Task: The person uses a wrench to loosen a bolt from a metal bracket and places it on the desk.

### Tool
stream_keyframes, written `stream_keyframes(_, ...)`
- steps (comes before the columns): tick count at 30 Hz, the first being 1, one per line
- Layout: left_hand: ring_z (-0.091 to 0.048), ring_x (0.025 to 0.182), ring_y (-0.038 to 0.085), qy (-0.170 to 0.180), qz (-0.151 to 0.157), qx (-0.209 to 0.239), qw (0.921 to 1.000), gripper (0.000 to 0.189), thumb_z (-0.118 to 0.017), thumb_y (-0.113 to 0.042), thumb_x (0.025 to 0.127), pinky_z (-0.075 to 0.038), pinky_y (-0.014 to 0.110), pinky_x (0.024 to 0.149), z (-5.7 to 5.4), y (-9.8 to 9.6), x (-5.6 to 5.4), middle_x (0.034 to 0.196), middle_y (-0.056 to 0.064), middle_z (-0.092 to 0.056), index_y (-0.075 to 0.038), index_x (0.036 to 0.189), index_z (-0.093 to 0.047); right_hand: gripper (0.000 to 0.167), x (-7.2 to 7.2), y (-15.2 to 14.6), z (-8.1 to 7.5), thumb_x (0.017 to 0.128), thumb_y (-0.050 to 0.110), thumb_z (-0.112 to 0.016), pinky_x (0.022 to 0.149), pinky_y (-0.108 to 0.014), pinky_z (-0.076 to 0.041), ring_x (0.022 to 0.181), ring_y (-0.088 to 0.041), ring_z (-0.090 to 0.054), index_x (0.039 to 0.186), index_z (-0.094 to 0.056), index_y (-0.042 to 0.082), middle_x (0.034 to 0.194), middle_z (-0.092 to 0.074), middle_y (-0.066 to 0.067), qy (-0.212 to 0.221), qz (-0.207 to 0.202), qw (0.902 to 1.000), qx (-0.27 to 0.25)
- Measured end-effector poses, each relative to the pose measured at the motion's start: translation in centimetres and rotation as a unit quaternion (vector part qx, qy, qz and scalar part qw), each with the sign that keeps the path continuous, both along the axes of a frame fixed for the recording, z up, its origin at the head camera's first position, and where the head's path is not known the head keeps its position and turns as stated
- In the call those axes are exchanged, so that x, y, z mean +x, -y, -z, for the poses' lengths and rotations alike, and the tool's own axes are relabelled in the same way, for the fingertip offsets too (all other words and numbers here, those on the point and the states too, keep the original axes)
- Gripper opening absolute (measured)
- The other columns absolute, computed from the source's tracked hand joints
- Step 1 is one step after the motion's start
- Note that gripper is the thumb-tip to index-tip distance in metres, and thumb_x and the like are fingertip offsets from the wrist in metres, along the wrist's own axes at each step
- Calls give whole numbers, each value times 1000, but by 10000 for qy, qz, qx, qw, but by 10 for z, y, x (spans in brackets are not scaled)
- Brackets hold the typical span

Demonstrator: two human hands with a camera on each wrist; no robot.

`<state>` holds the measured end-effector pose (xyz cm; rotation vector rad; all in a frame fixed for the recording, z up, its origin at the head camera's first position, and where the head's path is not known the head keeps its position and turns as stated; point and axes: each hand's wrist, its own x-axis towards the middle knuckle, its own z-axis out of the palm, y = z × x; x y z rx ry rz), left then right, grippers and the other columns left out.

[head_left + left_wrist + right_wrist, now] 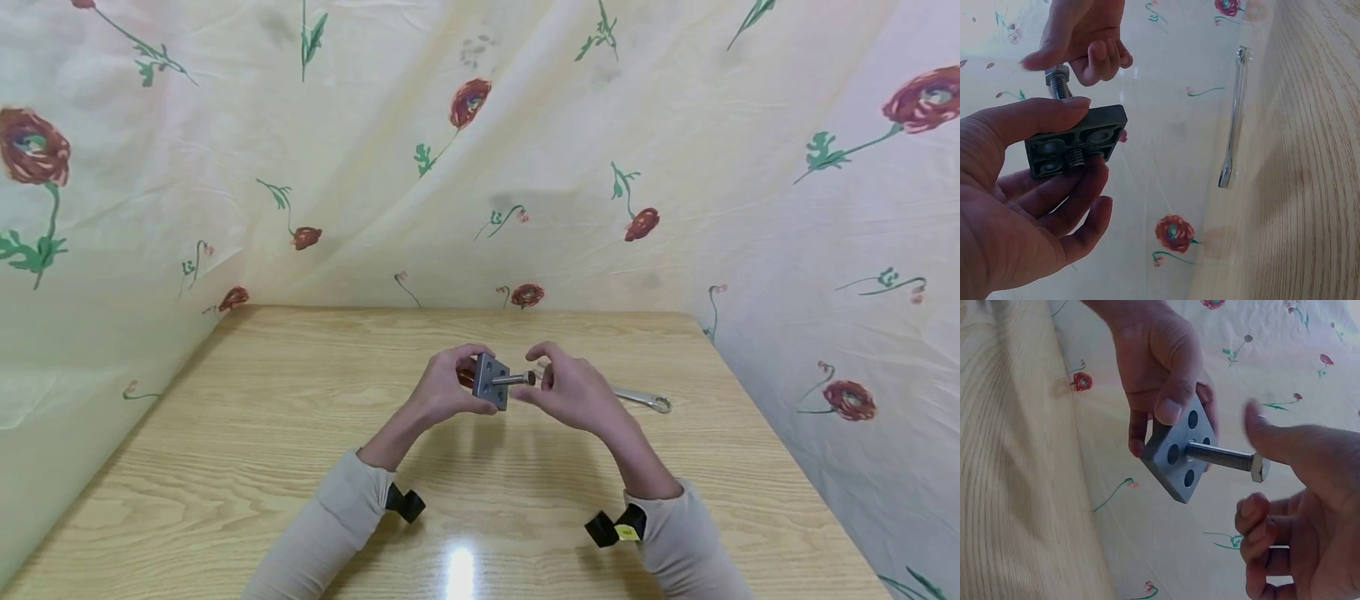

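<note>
My left hand [441, 388] grips a square grey metal plate [1169, 472] by its edges, with the thumb on one side and fingers on the other. Several round holes surround the plate's centre, where a hex-head bolt [1222, 457] is set. The bolt's threaded end [1075, 157] shows on the plate's other face, and most of the shank and the head stand out towards my right hand [573, 392]. That hand is beside the bolt head, apart from it; its thumb is raised and its fingers are loosely bent, holding nothing.
A silver wrench [641, 397] lies on the wooden table [285, 400] behind my right hand, partly hidden by it in the head view. Flower-patterned cloth [360, 167] hangs along the table's back and sides. Dark wrist cameras [408, 505] sit at both sleeves.
</note>
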<state>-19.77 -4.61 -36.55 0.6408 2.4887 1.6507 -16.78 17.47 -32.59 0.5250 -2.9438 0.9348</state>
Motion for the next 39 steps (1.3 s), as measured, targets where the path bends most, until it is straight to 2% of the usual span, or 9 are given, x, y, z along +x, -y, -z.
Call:
stream_keyframes(2, -65, 92, 21, 14, -12, -7, 10000, 70, -90, -3, 66, -58, 40, 89, 0, 0, 0, 108, 16, -69, -7, 129, -61, 48, 0, 0, 1, 102, 49, -49, 56, -29, -41, 58, -15, -50, 118, -62, 6, 80, -66, -7, 234, 225, 9995, -19)
stream_keyframes(4, -64, 91, 20, 20, -34, -25, 10000, 70, -90, -3, 65, -58, 40, 88, 0, 0, 0, 108, 16, -69, -7, 130, -61, 62, 0, 1, 2, 105, 56, -31, 57, -29, -41, 60, -15, -51, 105, -68, 6, 83, -68, -8, 313, 393, 9987, -26)
stream_keyframes(5, -64, 91, 20, 16, -33, -30, 10000, 71, -90, -3, 65, -58, 39, 88, 0, 0, 0, 108, 16, -69, -7, 130, -61, 68, 0, 2, 3, 106, 57, -25, 57, -30, -41, 59, -15, -50, 96, -70, 7, 82, -69, -8, 348, 454, 9984, -19)
stream_keyframes(7, -64, 91, 20, 8, -27, -34, 10000, 71, -90, -3, 65, -58, 39, 88, 1, 0, 0, 108, 16, -69, -6, 130, -61, 73, 0, 4, 5, 106, 59, -22, 54, -29, -38, 54, -15, -47, 82, -70, 9, 72, -65, -7, 365, 515, 9980, -4)
stream_keyframes(11, -65, 91, 21, -10, -8, -31, 10000, 70, -89, -2, 66, -58, 39, 88, 0, 0, 0, 108, 16, -69, -6, 129, -61, 69, 1, 8, 6, 106, 56, -28, 48, -29, -32, 48, -13, -39, 68, -64, 11, 56, -52, 0, 292, 480, 9984, -43)
stream_keyframes(17, -65, 93, 21, 18, -37, -54, 10000, 69, -89, -3, 66, -58, 40, 89, 0, 0, 1, 108, 15, -69, -7, 129, -61, 54, 1, 9, 5, 104, 50, -43, 47, -27, -29, 48, -12, -34, 70, -60, 11, 54, -39, 5, 194, 457, 9985, -211)
stream_keyframes(27, -65, 93, 21, 48, -22, 54, 10000, 67, -90, -3, 66, -58, 39, 89, 0, 0, -1, 107, 16, -70, -10, 127, -62, 27, 1, 4, 0, 94, 34, -68, 53, -27, -37, 56, -14, -45, 89, -69, 8, 68, -58, -1, -96, 364, 9985, -389)
stream_keyframes(33, -64, 94, 21, 61, -59, 52, 10000, 69, -90, -3, 66, -57, 40, 90, 0, 1, -1, 109, 15, -69, -9, 129, -62, 19, 2, 2, -2, 87, 23, -76, 49, -25, -34, 51, -11, -42, 96, -71, 7, 62, -52, 1, -491, 158, 9977, -450)
stream_keyframes(39, -64, 94, 22, 77, -36, 26, 10000, 68, -90, -3, 66, -57, 40, 90, -1, 0, 0, 110, 15, -69, -11, 128, -62, 14, 2, 0, -1, 83, 11, -75, 51, -22, -35, 50, -6, -41, 96, -70, 10, 59, -50, 5, -893, -230, 9944, -523)
